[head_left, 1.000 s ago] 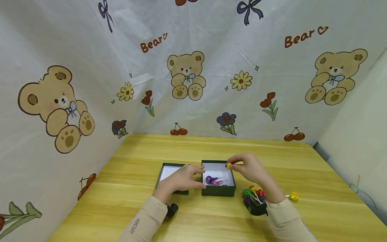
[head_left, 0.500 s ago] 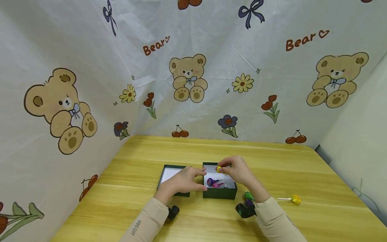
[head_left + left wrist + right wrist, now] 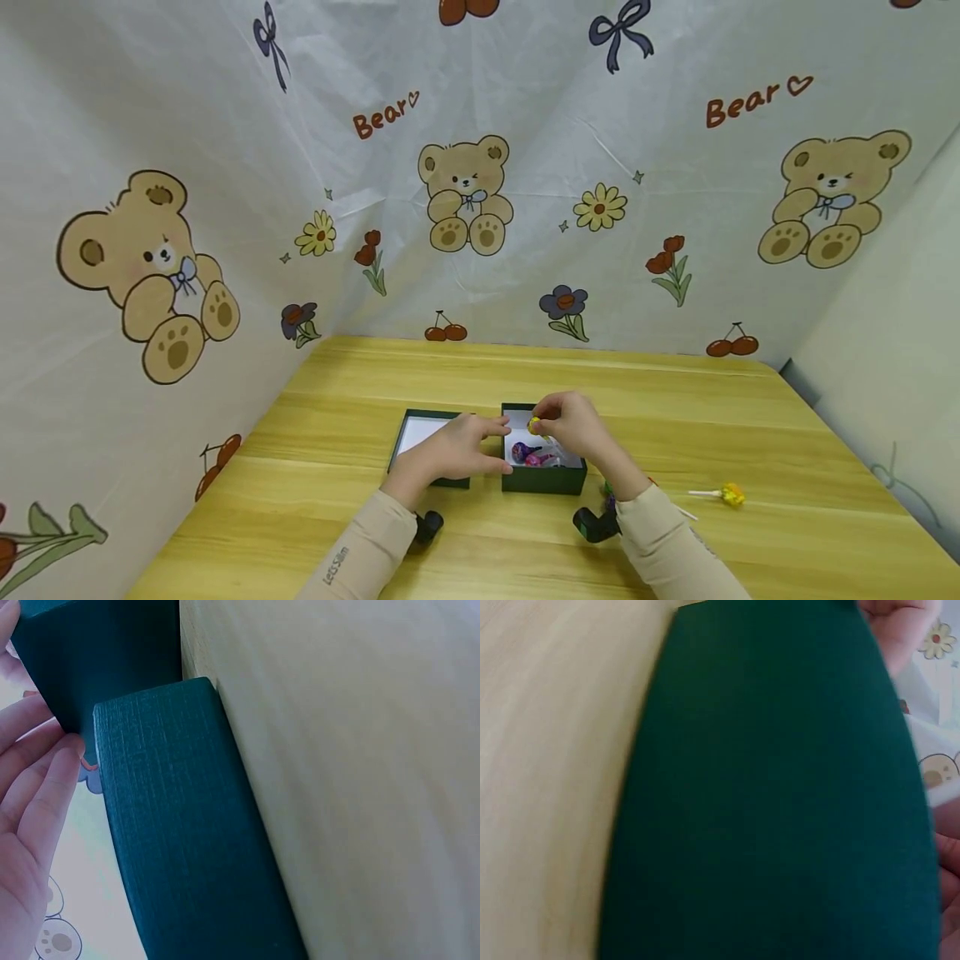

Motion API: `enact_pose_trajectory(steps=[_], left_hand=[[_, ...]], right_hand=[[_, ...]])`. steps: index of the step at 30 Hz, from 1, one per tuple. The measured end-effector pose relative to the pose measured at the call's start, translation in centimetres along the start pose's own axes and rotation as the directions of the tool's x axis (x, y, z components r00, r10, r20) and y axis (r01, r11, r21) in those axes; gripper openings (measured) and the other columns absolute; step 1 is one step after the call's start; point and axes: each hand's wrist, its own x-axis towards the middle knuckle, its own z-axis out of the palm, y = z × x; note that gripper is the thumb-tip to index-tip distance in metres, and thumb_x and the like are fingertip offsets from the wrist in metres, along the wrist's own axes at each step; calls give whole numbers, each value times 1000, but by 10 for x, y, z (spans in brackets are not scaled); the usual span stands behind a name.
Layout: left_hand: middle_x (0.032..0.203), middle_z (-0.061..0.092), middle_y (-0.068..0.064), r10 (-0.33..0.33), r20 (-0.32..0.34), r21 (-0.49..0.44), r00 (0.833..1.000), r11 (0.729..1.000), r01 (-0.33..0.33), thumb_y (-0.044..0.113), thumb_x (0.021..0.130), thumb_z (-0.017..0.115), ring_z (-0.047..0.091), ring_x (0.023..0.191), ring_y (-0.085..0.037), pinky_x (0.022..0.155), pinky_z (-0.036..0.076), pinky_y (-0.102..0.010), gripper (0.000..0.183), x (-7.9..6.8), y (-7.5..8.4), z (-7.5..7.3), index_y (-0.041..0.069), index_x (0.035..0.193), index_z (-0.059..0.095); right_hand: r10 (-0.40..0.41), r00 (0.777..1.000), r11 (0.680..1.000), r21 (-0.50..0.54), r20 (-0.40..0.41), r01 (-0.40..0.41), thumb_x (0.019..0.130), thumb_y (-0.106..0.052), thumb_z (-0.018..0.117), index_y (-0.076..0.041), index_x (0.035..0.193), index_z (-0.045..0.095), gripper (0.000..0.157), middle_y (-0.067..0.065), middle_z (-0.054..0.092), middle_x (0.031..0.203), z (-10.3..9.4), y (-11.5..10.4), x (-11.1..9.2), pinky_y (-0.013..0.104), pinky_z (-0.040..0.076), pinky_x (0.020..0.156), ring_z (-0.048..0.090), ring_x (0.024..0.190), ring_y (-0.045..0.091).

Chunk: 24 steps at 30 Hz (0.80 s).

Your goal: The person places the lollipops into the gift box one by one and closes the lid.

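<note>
My right hand pinches a yellow-wrapped lollipop by its head, over the inside of a dark green box with a white lining. Inside the box lie a purple lollipop and a pink lollipop. At the box's left wall is my left hand, thumb and fingers extended. The left wrist view shows its fingertips right at the box's green side. In the right wrist view the box wall covers most of the picture, with fingers partly hidden behind it.
A shallow green tray or lid, white inside, lies left of the box, partly under my left hand. Another yellow lollipop rests on the wooden table to the right. Green and purple lollipops are mostly hidden by my right forearm.
My right hand has moved left and slightly down with the yellow lollipop, from the box's right rim to over its interior. The left hand stays at the box's left side.
</note>
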Motion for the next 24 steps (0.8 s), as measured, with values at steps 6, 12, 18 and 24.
enact_pose_trajectory(steps=[6,12,18,24], left_hand=[[155,47,-6,21,-9,18,1000,1000,-21,37,90,75,66,88,-13,77,47,-22,60,-1,0,1,6,139,60],[155,46,-6,17,-12,30,1000,999,-17,37,90,75,62,83,-15,82,45,-24,60,-1,1,-1,6,139,60],[155,47,-7,10,-13,16,1000,1000,-10,36,89,76,40,59,-3,80,45,-24,60,-1,1,0,5,139,60],[155,46,-6,8,-12,19,1000,1000,-8,36,90,76,38,59,-4,76,45,-22,61,-1,1,1,5,140,60]], right_hand=[[23,999,1000,-15,-31,-24,86,-2,75,0,94,78,8,7,76,86,7,2,-1,33,57,67,67,74,14],[8,998,999,-51,-56,-11,84,-1,77,-1,90,79,7,6,76,85,11,1,1,33,56,67,67,74,14],[29,998,998,-56,-56,-32,84,-1,77,0,91,79,7,6,75,83,14,1,3,34,57,69,67,75,15],[18,998,998,-53,-54,-21,85,0,76,2,90,78,6,7,75,82,13,1,1,35,57,69,67,74,15]])
